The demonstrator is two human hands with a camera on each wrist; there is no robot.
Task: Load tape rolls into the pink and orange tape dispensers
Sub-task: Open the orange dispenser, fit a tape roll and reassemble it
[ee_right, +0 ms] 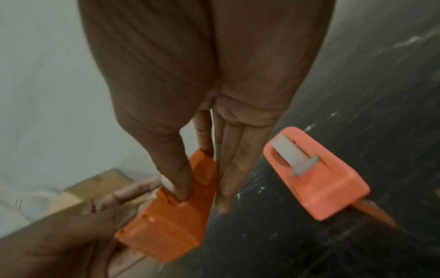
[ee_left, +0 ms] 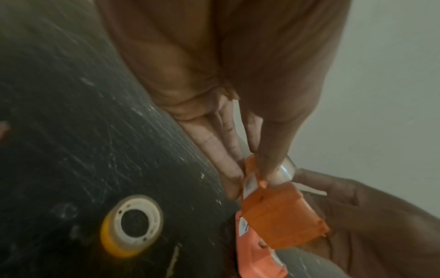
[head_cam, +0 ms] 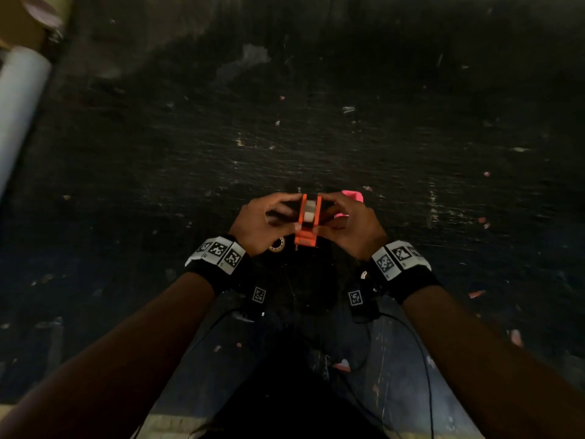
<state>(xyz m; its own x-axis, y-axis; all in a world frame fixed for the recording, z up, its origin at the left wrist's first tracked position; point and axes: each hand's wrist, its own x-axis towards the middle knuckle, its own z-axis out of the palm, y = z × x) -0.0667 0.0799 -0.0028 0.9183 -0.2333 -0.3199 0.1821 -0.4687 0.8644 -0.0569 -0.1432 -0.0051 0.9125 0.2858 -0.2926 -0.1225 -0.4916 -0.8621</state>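
Note:
I hold the orange tape dispenser [head_cam: 306,228] between both hands, just above the dark table. A whitish tape roll [head_cam: 310,210] sits between its two side walls. My left hand [head_cam: 286,217] pinches the dispenser's left side, thumb on top and fingers [ee_left: 226,156] along the wall. My right hand [head_cam: 329,217] grips the right side, and in the right wrist view its thumb presses on the orange dispenser [ee_right: 166,222]. The pink dispenser [head_cam: 353,196] lies on the table just behind my right hand, its grey cutter showing on the pink dispenser [ee_right: 316,175]. A spare yellowish tape roll [ee_left: 133,225] lies flat under my left wrist.
The black scratched tabletop [head_cam: 316,122] is dotted with small paper and tape scraps. A large white roll [head_cam: 19,106] and a cardboard box [head_cam: 19,23] lie at the far left edge. Black cables hang from the wrist cameras over my lap.

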